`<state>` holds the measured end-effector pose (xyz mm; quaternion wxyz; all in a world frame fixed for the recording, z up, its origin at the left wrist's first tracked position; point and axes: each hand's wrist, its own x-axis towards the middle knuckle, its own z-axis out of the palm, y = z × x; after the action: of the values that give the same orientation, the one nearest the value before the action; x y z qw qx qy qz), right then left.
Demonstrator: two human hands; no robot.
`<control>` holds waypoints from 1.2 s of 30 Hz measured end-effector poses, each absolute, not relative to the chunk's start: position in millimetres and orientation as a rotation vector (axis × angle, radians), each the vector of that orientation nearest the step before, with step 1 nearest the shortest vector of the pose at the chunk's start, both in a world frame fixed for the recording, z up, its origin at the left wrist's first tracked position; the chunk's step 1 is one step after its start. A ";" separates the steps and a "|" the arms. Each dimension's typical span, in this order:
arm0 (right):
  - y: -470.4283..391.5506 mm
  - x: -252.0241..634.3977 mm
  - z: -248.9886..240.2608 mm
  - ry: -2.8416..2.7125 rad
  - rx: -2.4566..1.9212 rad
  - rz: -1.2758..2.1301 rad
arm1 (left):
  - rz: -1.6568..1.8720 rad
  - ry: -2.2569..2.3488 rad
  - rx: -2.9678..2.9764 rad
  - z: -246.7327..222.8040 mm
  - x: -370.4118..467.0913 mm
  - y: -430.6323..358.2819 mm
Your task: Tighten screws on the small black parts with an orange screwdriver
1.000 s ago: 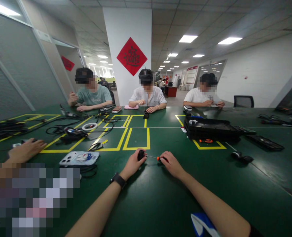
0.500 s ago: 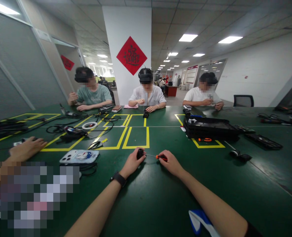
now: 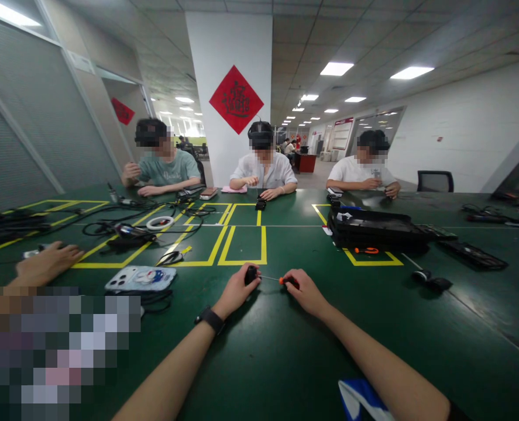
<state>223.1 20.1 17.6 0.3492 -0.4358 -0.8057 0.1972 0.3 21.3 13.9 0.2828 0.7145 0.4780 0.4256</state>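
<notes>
My left hand [image 3: 238,290] is closed around a small black rounded part [image 3: 251,274], whose exact kind I cannot make out. In my right hand [image 3: 305,292] is a screwdriver [image 3: 281,280] with an orange and black handle, gripped by the fingers. Its thin metal shaft runs level to the left and meets the black part; whether the tip sits in a screw is too small to tell. Both hands are low over the green table [image 3: 259,362], near each other.
Left of my hands lie a phone in a patterned case [image 3: 141,278] and black cables [image 3: 154,300]. A black tray [image 3: 373,228], an orange-handled tool [image 3: 367,251] and a black part with a rod [image 3: 430,280] lie to the right. A neighbour's hand [image 3: 48,260] rests at far left.
The view has shifted slightly. Both hands keep their hold on the black part and the screwdriver, with hardly any movement.
</notes>
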 end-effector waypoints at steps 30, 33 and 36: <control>22.6 224.2 12.3 -2.093 -1.123 0.433 | 1.153 1.457 1.981 12.1 -1.6 21.7; 22.8 224.5 11.8 -2.086 -1.079 0.427 | 1.145 1.452 1.982 11.5 -2.4 22.5; 20.7 223.7 13.3 -2.076 -1.065 0.424 | 1.152 1.432 1.978 11.3 -2.6 22.9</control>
<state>223.7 20.7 13.3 0.3759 -0.4161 -0.8112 0.1656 -2.6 22.9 11.3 0.2190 0.7147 0.5174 0.4165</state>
